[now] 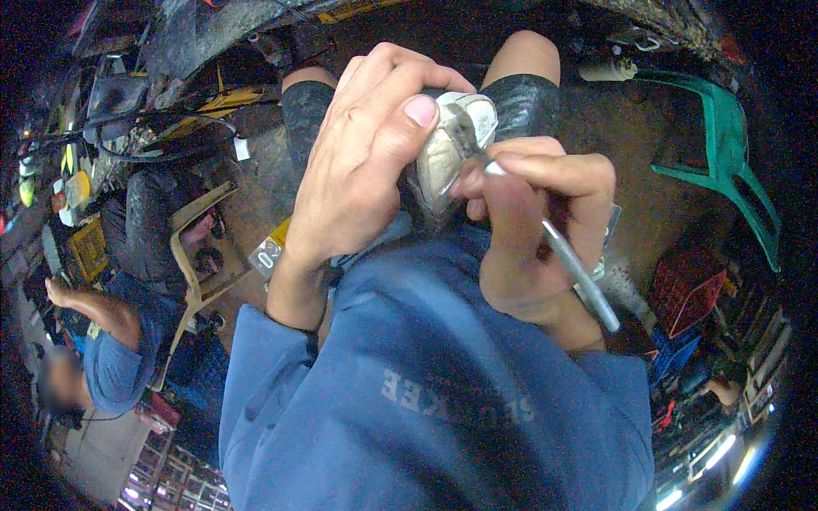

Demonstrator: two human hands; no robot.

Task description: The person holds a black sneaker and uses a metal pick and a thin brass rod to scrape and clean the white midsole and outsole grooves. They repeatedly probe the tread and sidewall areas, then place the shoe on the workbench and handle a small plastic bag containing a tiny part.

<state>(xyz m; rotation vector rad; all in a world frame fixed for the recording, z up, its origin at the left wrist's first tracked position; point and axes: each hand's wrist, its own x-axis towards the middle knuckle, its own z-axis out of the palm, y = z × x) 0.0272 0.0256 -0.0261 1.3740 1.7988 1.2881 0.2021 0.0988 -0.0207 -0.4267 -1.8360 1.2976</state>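
My left hand (362,153) is closed around a pale, rounded object (440,160) with a grey patch on it, its thumb pressing on the near side. The object looks somewhat like a small shoe, but I cannot tell its kind. A slim silver metal rod (582,274), like the handle of a hand tool, slants through my right hand (545,213). Its fingers pinch the rod close to the pale object. The fingers hide the tool's working tip, and motion blurs part of this hand. Both hands are in front of my body, above my lap.
A green plastic chair (731,166) stands at the right, with a red crate (690,294) nearer. On the left, another person in a blue shirt (128,353) sits by a beige plastic chair (186,264). Dark cables (170,157) cross the upper left, near a small packet (269,252).
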